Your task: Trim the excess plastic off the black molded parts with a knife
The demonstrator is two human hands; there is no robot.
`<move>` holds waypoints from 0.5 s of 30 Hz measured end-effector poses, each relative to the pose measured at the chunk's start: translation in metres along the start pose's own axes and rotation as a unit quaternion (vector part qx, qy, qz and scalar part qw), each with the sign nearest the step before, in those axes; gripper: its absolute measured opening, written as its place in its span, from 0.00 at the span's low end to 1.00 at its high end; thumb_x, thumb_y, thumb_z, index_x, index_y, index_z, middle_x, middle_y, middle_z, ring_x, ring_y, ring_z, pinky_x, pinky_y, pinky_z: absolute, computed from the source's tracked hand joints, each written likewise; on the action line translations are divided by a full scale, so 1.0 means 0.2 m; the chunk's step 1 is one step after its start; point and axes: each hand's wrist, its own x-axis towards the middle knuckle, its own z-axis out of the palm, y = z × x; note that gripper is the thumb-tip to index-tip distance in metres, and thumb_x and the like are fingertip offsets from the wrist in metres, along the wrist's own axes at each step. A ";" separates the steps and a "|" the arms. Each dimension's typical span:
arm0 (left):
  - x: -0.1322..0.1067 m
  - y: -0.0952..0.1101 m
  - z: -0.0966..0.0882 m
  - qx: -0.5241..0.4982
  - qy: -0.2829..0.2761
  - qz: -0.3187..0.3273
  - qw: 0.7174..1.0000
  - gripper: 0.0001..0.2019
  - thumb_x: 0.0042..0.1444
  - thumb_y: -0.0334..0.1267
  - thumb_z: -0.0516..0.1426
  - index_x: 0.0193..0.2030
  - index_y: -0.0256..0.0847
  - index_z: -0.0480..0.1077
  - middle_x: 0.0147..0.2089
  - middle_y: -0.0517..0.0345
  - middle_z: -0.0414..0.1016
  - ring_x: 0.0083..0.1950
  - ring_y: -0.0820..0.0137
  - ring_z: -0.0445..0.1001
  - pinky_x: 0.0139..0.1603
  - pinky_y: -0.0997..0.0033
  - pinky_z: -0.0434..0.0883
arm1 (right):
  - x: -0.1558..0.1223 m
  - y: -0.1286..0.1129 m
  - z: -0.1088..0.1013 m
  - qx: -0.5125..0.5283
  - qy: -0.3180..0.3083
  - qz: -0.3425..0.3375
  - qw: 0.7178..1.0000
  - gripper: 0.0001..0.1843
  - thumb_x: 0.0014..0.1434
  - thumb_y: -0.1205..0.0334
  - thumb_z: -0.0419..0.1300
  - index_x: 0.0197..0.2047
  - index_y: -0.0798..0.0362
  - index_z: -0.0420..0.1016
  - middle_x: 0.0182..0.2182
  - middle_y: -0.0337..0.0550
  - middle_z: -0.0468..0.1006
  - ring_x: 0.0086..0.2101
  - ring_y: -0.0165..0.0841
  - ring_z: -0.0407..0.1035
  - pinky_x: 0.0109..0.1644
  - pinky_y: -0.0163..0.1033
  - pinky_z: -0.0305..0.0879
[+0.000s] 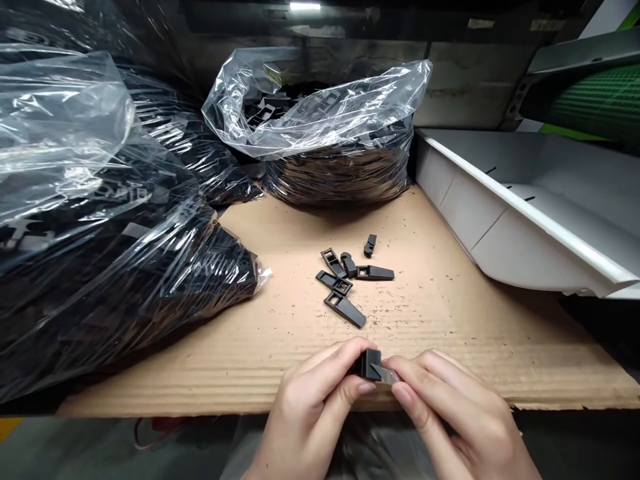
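Note:
Between the thumb and fingers of my left hand (317, 393) is a small black plastic part (371, 365), held at the front edge of the cardboard. My right hand (450, 407) pinches a thin metal blade (386, 375), its tip against the right side of that part. Most of the blade's back end is hidden by my fingers. Beyond my hands lie several loose black plastic parts, among them a long wedge-shaped one (346, 309), another wedge-shaped one (376, 273) and a short hooked one (370, 245).
A clear plastic bag of black parts (345, 160) stands at the back. Larger filled bags (125, 267) crowd the left. To the right sits a white tray (480, 227) with a few dark bits in it. Small black shavings dot the cardboard sheet (425, 320).

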 end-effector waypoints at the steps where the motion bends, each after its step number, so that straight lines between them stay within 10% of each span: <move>1: 0.00 0.00 0.00 -0.005 -0.003 0.005 1.000 0.17 0.54 0.26 0.54 0.46 0.53 0.68 0.43 0.68 0.75 0.43 0.74 0.73 0.43 0.82 0.69 | 0.00 0.00 0.00 -0.003 -0.003 -0.003 1.000 0.13 0.60 0.67 0.48 0.42 0.56 0.72 0.24 0.44 0.70 0.26 0.33 0.65 0.28 0.36 0.61; 10: -0.02 0.00 -0.03 -0.027 -0.014 -0.004 1.000 0.17 0.54 0.27 0.55 0.45 0.55 0.69 0.40 0.71 0.76 0.40 0.75 0.74 0.40 0.84 0.69 | -0.01 0.07 -0.04 -0.031 0.107 0.036 0.993 0.10 0.58 0.69 0.51 0.43 0.52 0.69 0.32 0.45 0.74 0.33 0.35 0.69 0.35 0.37 0.64; 15: -0.01 -0.01 -0.03 -0.021 -0.019 0.012 1.000 0.18 0.54 0.25 0.53 0.46 0.54 0.68 0.42 0.70 0.75 0.42 0.73 0.73 0.41 0.82 0.70 | -0.01 0.01 -0.03 0.093 0.031 0.090 0.991 0.10 0.62 0.65 0.45 0.33 0.48 0.66 0.22 0.35 0.70 0.22 0.26 0.66 0.26 0.30 0.61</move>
